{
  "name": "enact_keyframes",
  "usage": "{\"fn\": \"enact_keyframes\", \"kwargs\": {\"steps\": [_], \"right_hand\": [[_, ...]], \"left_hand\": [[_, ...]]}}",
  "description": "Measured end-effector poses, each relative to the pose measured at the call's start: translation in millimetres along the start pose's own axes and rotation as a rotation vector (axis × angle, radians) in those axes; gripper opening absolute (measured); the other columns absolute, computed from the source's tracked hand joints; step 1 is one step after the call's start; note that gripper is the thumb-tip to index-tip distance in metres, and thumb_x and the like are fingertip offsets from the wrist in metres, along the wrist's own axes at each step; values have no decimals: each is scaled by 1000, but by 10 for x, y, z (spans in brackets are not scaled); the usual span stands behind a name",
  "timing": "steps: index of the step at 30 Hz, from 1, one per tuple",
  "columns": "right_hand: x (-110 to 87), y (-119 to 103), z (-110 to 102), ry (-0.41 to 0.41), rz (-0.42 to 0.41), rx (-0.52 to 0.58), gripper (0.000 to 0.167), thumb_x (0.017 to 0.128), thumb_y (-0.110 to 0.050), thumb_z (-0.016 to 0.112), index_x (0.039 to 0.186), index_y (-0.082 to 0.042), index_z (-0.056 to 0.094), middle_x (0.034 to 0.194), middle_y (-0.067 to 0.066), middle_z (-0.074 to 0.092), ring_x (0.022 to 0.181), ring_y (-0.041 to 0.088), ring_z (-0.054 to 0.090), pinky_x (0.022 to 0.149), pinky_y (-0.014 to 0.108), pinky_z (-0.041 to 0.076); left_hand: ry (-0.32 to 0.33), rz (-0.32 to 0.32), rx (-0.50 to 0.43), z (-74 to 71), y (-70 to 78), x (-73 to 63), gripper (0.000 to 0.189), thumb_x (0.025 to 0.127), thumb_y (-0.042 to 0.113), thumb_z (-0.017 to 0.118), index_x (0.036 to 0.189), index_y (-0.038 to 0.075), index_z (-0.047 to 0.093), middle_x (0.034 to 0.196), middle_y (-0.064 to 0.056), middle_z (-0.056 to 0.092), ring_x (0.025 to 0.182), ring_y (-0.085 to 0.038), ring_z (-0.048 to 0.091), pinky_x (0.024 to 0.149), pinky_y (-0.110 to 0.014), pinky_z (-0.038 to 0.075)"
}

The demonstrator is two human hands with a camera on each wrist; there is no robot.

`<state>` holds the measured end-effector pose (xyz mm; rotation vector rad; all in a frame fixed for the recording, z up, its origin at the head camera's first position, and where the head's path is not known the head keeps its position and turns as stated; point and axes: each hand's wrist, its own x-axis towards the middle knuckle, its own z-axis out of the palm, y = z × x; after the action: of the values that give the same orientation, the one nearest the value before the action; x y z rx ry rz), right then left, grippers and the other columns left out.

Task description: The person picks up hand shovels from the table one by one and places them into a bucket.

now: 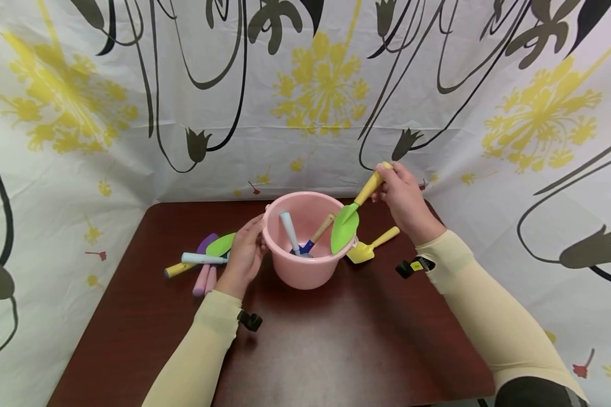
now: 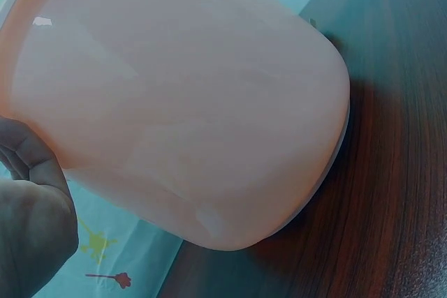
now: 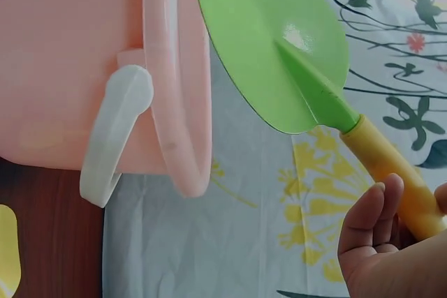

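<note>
A pink bucket stands near the back of the dark table, its mouth tipped slightly toward me. At its left rim, my left hand grips the bucket; the left wrist view shows curled fingers by the rim. Pinched by its yellow handle in my right hand is a green garden trowel, blade down at the bucket's right rim. That blade fills the upper right wrist view. Inside the bucket lie a tool with a light blue handle and a blue tool with a tan handle.
Left of the bucket is a pile of small tools, including a light blue handle, pink handles and a green blade. A yellow shovel lies to the right. A patterned cloth hangs behind the table.
</note>
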<state>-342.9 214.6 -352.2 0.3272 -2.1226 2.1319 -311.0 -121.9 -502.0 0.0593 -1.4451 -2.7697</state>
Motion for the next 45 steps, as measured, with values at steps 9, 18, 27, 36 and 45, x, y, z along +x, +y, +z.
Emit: {"fn": "enact_keyframes", "kwargs": {"steps": [9, 18, 27, 36, 45], "right_hand": [[127, 22, 101, -39, -36, -121, 28, 117, -31, 54, 130, -7, 61, 96, 9, 63, 77, 18, 63, 75, 28, 59], [248, 27, 240, -116, -45, -306, 34, 118, -33, 53, 134, -4, 63, 108, 13, 62, 82, 25, 62, 77, 35, 59], [335, 23, 419, -304, -82, -531, 32, 117, -29, 53, 134, -5, 67, 102, 17, 65, 92, 45, 63, 75, 35, 56], [377, -19, 624, -511, -93, -723, 30, 116, -25, 51, 134, -9, 68, 107, 12, 70, 87, 32, 66, 78, 42, 56], [450, -60, 784, -740, -144, -877, 31, 115, -21, 55, 135, -2, 67, 107, 9, 68, 89, 26, 61, 83, 42, 51]], "left_hand": [[-5, 4, -11, 4, -2, 8, 38, 113, 24, 67, 145, 4, 68, 116, -10, 69, 74, -9, 54, 63, -19, 47], [-4, 0, -5, -9, 5, 7, 40, 113, 26, 68, 146, 4, 67, 117, -9, 69, 74, -9, 54, 64, -19, 47], [-7, -2, 7, -17, 14, -2, 41, 113, 27, 67, 148, 5, 67, 126, -12, 68, 76, -10, 55, 65, -19, 47], [-11, 2, -7, -15, 6, 2, 43, 113, 25, 68, 149, 3, 65, 119, -10, 68, 74, -10, 54, 64, -20, 47], [-7, -3, -8, -7, 7, 2, 41, 113, 24, 67, 148, 4, 66, 121, -12, 68, 73, -10, 54, 63, -20, 47]]}}
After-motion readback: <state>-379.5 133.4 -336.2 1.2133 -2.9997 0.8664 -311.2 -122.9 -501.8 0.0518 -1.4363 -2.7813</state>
